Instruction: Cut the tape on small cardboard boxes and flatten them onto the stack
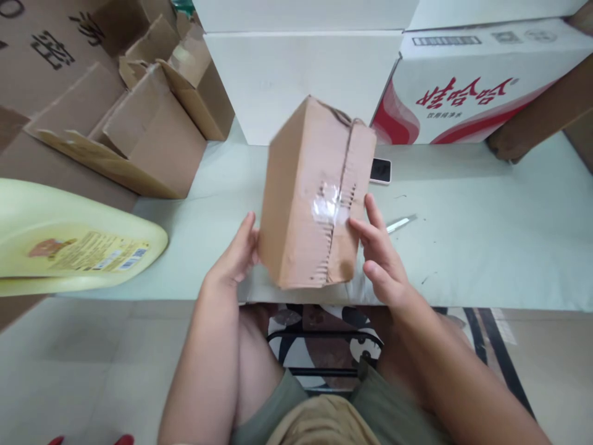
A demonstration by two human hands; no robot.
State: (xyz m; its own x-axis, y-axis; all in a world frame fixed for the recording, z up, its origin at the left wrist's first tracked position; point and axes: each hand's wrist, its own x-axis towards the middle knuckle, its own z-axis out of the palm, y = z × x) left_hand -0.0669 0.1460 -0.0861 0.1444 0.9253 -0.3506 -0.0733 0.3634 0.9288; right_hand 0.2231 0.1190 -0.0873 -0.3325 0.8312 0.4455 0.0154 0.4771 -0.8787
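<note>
A brown cardboard box is tilted between my two hands above the pale green tabletop. Clear tape crosses the seam on its facing side, and the flap edges there look ragged. My left hand supports the box's left side, thumb up, with its other fingers partly hidden. On the opposite side, my right hand has its fingers somewhat spread, with fingertips against the lower right edge. Just beyond that hand lies a box cutter on the table. The underside of the box is hidden.
A yellow plastic jug juts in at the left. Open cardboard cartons stand behind it. White boxes and a red-and-white carton line the back. A small dark-screened device lies behind the held box.
</note>
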